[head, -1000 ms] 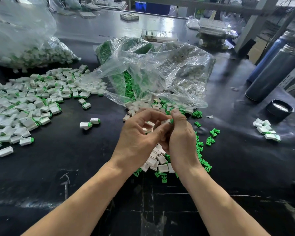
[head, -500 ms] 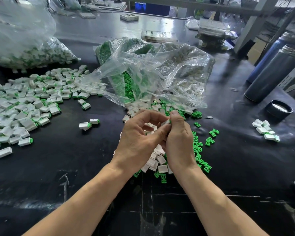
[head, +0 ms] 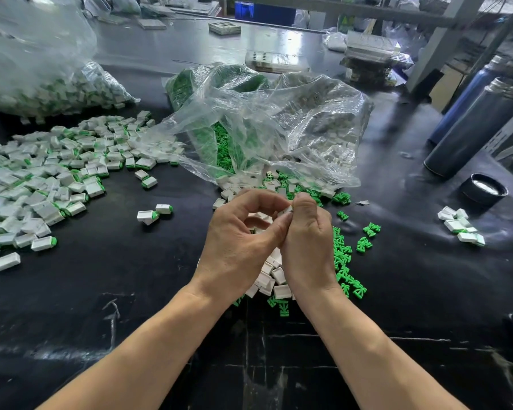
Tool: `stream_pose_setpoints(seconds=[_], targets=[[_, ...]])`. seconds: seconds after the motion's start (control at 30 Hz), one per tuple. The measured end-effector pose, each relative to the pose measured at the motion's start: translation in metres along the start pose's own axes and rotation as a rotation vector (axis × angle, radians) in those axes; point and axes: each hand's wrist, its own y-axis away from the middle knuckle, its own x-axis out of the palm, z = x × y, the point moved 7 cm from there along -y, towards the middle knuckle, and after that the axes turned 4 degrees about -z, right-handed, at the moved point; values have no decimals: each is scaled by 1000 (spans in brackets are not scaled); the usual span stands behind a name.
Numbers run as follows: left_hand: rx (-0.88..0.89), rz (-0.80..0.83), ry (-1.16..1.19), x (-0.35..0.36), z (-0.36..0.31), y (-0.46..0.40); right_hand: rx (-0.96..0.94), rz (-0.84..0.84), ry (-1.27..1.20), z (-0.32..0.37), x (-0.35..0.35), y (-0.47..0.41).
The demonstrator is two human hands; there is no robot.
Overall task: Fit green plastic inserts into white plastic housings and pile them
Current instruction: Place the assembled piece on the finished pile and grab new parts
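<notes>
While a white housing (head: 287, 211) is pinched between the fingertips of the left hand (head: 243, 241) and right hand (head: 307, 241), both grips are curled tight on it, just in front of the clear bag (head: 267, 125). The insert is hidden; seating cannot be told. Parts are judged light, rigid, slick; best taken by the flat sides. Loose green inserts (head: 345, 261) right of the hands: dozens, uncountable. Finished pile (head: 42, 179) left of the bag: well over a hundred. Three strays (head: 153, 213) between. Small cluster (head: 461, 226) far right: roughly six.

A glossy black desk (head: 101, 291) is lit from above; grey metal frame posts (head: 436, 39) are seen beyond its far right corner.
</notes>
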Motion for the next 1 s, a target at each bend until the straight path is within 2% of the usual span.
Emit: stream_pose_setpoints(seconds=[0.53,0.7,0.83,0.93,1.0], targets=[[-22,-11,-10,-1,2,-1,-10,48,20,-2,1,1],[-24,-61,-60,-17,5,-8,-122,56,170,10,-13,-7],[-36,-83,-61,-28,6,-12,-216,120,166,20,-21,-11],[-21,-73,-140,-33,6,-14,-277,150,259,22,-19,-10],[-6,-63,-293,-45,7,-19,-270,101,318,20,-25,-12]])
